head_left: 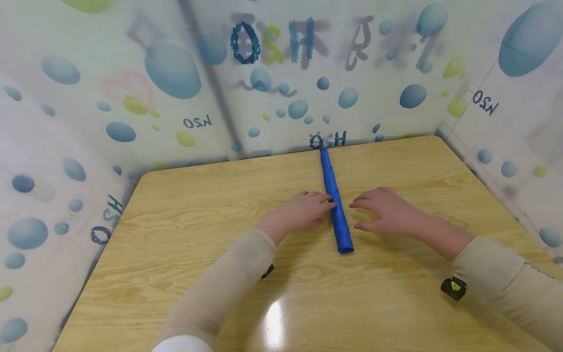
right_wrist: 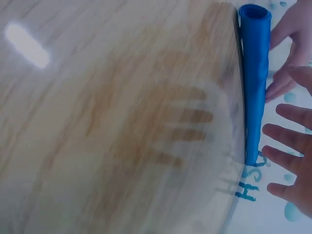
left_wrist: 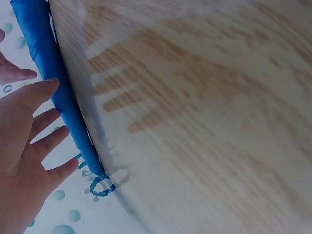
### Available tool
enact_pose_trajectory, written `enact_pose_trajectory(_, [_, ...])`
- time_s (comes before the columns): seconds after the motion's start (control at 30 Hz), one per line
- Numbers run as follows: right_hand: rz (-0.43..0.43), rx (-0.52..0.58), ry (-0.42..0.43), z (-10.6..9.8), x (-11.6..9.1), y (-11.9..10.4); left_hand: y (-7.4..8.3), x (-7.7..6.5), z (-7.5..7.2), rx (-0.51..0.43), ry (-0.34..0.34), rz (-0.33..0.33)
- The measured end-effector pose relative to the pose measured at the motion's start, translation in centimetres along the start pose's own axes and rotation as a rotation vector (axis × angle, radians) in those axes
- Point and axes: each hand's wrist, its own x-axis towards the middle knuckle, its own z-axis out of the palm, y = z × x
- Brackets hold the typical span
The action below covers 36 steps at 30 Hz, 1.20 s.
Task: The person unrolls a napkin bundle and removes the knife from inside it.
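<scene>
A blue cloth (head_left: 337,215), rolled into a long narrow tube, lies on the wooden table from its back edge toward the middle. Its near end (right_wrist: 255,14) shows the spiral of the roll. On the left side, my left hand (head_left: 303,211) has its fingertips right at the roll, the fingers loosely extended. In the left wrist view the left thumb and fingers (left_wrist: 52,141) overlap the cloth without curling round it. My right hand (head_left: 387,212) hovers just right of the roll, fingers spread and apart from it, holding nothing.
The wooden table (head_left: 198,210) has rounded back corners and meets white walls (head_left: 272,112) printed with blue and green drops and lettering. Dark wrist devices (head_left: 454,288) sit under the sleeves. A bright light reflection (head_left: 274,322) shows near the front of the tabletop.
</scene>
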Motion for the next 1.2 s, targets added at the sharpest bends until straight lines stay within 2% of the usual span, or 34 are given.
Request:
enact_pose_trajectory(0.3, [-0.119, 0.011, 0.009, 0.4, 0.2, -1.1, 0.0, 1.3, -0.1, -0.052, 0.012, 0.038])
enact_pose_trajectory(0.5, [-0.153, 0.013, 0.011, 1.0, 0.2, -1.5, -0.1, 2.5, -0.6, -0.068, 0.056, 0.093])
enact_pose_trajectory(0.67, [-0.18, 0.011, 0.027, 1.6, 0.2, -1.7, 0.1, 3.0, -1.1, -0.086, 0.07, 0.085])
enact_pose_trajectory(0.9, [-0.193, 0.02, 0.026, 1.8, 0.1, -2.2, 0.7, 3.9, -1.4, -0.053, 0.106, 0.057])
enact_pose_trajectory(1.2, [-0.147, 0.017, -0.039, 2.1, 0.3, -3.1, 0.8, 4.5, -2.0, -0.007, 0.096, 0.052])
